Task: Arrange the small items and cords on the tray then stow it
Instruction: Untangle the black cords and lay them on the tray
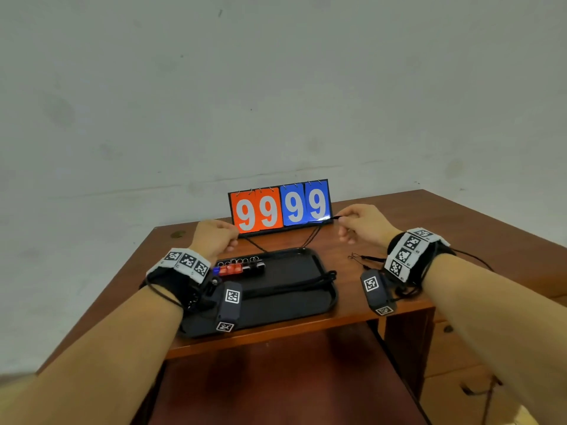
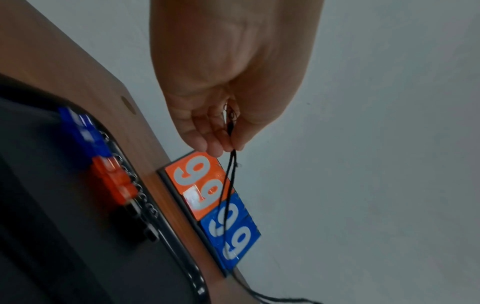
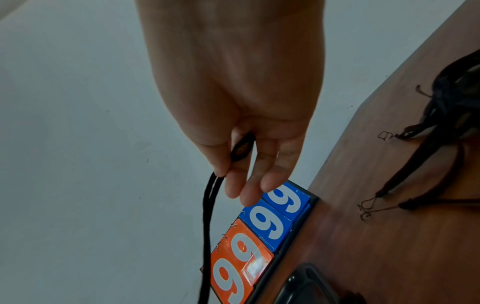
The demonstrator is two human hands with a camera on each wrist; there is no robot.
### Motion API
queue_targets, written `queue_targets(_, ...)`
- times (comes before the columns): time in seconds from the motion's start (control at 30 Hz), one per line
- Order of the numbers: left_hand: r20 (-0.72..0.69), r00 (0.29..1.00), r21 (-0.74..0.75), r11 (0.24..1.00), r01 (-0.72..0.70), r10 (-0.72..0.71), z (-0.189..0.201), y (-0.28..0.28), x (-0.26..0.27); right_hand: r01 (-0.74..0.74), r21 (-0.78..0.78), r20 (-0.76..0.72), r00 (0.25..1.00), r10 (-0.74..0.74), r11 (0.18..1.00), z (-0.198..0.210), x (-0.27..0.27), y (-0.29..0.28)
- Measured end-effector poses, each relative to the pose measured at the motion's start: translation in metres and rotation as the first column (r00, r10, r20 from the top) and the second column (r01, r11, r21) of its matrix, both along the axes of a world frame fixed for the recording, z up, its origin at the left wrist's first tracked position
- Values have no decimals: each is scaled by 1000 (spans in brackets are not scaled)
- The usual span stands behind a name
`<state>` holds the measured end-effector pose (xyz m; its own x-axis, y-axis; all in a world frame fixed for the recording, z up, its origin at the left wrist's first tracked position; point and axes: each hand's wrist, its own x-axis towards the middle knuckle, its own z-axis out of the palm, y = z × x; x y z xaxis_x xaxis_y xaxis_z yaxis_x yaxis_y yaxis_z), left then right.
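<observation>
A black tray (image 1: pixel 319 265) lies on the wooden table in front of me. Along its far left rim sits a row of small blue, red and black tags with key rings (image 1: pixel 241 267). A bundle of black cords (image 1: pixel 297 285) lies across its middle. My left hand (image 1: pixel 228 240) pinches one end of a doubled black cord (image 2: pixel 228 174). The other end of that cord (image 3: pixel 207 216) is pinched by my right hand (image 1: pixel 343 228). The cord sags between them to the tray's far rim. Both hands hover above the table just before the scoreboard.
A flip scoreboard (image 1: pixel 280 208) reading 9999 stands at the table's back edge against the wall. More loose black cords with wire hooks (image 3: pixel 389 191) lie on the table right of the tray, under my right wrist. A lower shelf sits beneath the tabletop.
</observation>
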<state>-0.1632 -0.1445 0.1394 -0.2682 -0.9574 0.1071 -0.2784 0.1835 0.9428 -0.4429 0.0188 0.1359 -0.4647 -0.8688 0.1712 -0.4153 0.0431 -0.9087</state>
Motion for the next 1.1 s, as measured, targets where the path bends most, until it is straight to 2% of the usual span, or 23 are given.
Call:
queue_targets(0.2, 19, 993, -13, 994, -113, 113, -9, -9, 61, -41, 75, 46, 998, 38, 996, -6, 14, 6)
queue_targets(0.6, 165, 975, -53, 988, -142, 149, -42, -13, 124, 18, 165, -156, 988, 9, 986, -38, 28, -1)
queue_targets(0.77, 286, 950, -99, 990, -104, 129, -55, -18, 136, 20, 199, -202, 979, 21, 980, -52, 30, -8)
queue_targets(0.9, 394, 913, -129, 990, -54, 101, -60, -22, 139, 46, 246, -334, 942, 40, 968, -57, 33, -12)
queue_targets(1.1, 577, 816, -162, 983, 86, 24, -63, -22, 139, 51, 336, -423, 900, 102, 941, -64, 37, -11)
